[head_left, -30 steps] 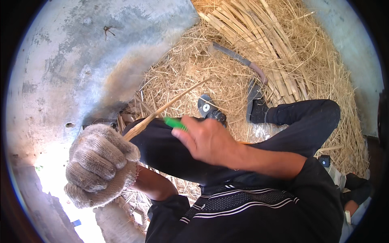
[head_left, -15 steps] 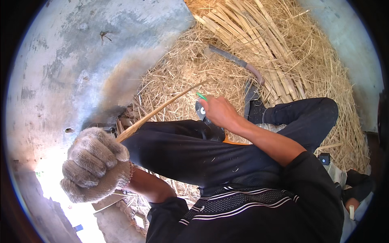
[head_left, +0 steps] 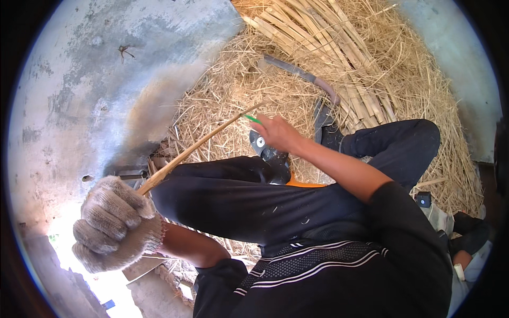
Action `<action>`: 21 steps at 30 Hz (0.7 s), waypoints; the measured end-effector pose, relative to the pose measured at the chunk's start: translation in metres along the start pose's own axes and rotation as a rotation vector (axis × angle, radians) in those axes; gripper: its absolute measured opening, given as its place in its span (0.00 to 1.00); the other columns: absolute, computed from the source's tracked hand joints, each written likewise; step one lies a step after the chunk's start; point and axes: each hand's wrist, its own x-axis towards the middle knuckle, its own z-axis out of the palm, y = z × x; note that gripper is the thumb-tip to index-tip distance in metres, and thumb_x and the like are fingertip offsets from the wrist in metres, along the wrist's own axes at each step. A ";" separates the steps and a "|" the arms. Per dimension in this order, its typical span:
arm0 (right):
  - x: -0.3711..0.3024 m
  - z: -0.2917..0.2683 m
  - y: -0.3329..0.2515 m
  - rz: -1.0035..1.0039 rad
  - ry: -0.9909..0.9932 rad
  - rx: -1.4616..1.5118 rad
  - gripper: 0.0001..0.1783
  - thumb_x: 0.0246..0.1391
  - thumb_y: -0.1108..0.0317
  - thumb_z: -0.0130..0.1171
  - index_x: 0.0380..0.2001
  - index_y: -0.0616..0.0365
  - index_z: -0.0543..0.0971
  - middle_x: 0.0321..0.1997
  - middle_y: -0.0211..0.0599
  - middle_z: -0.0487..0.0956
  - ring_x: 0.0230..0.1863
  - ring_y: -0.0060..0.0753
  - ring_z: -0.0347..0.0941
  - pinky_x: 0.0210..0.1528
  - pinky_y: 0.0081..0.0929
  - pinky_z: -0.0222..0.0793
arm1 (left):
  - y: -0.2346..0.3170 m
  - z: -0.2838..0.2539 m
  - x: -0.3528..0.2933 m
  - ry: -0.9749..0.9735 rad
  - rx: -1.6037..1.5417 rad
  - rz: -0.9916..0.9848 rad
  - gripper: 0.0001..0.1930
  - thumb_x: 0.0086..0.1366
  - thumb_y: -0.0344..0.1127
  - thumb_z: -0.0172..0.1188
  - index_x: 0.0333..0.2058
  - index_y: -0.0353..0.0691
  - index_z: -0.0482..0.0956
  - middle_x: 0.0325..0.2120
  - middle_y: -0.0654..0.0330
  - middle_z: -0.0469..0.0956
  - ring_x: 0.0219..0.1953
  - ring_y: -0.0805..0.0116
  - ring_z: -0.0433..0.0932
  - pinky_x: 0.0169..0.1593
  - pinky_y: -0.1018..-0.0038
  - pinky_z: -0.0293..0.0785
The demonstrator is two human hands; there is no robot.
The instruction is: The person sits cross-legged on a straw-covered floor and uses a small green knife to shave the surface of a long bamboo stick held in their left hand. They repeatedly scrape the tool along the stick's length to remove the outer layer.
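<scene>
My left hand, in a grey knitted glove, is closed around the thick end of a long, tapering bamboo strip. The strip slants up over my bent leg, its thin end pointing away from me. Bare, my right hand grips a small green-handled tool, whose green end lies close by the strip's thin tip. What sort of tool it is stays hidden behind the fingers. Beyond my right hand, a long blade with a brown handle rests on the shavings.
A pile of split strips lies at the far right on a thick bed of shavings. A worn wall rises at left. Beneath my legs shows something orange. A small black box and part of another person are at right.
My right hand has shifted left and slightly up with the green-handled tool, toward the strip's tip. My left hand, holding the strip, has drawn slightly left and down.
</scene>
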 end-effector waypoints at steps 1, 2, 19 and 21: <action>0.016 0.016 0.084 0.128 -0.008 -0.218 0.20 0.67 0.57 0.42 0.39 0.63 0.78 0.35 0.60 0.79 0.40 0.61 0.77 0.42 0.52 0.73 | -0.008 0.009 0.008 0.005 -0.034 0.014 0.24 0.65 0.47 0.43 0.09 0.52 0.59 0.03 0.69 0.57 0.03 0.77 0.57 0.05 0.77 0.63; 0.026 0.016 0.178 0.285 -0.022 -0.443 0.19 0.66 0.59 0.42 0.41 0.61 0.78 0.39 0.58 0.80 0.43 0.60 0.77 0.44 0.51 0.74 | -0.026 0.024 0.017 0.020 -0.087 0.042 0.24 0.65 0.47 0.43 0.09 0.52 0.58 0.02 0.69 0.56 0.03 0.77 0.57 0.05 0.78 0.62; -0.036 -0.068 -0.041 0.082 -0.144 0.101 0.32 0.68 0.46 0.38 0.29 0.68 0.74 0.23 0.55 0.76 0.28 0.55 0.75 0.35 0.49 0.68 | -0.013 0.003 0.006 0.175 -0.047 0.019 0.24 0.65 0.45 0.43 0.08 0.52 0.56 0.02 0.69 0.52 0.03 0.77 0.51 0.05 0.77 0.54; -0.032 -0.062 -0.046 0.103 -0.144 0.165 0.31 0.68 0.47 0.37 0.33 0.68 0.75 0.27 0.59 0.77 0.34 0.63 0.74 0.41 0.53 0.66 | -0.013 0.004 0.007 0.153 -0.044 0.015 0.24 0.65 0.45 0.42 0.08 0.52 0.56 0.02 0.69 0.53 0.03 0.77 0.51 0.05 0.77 0.54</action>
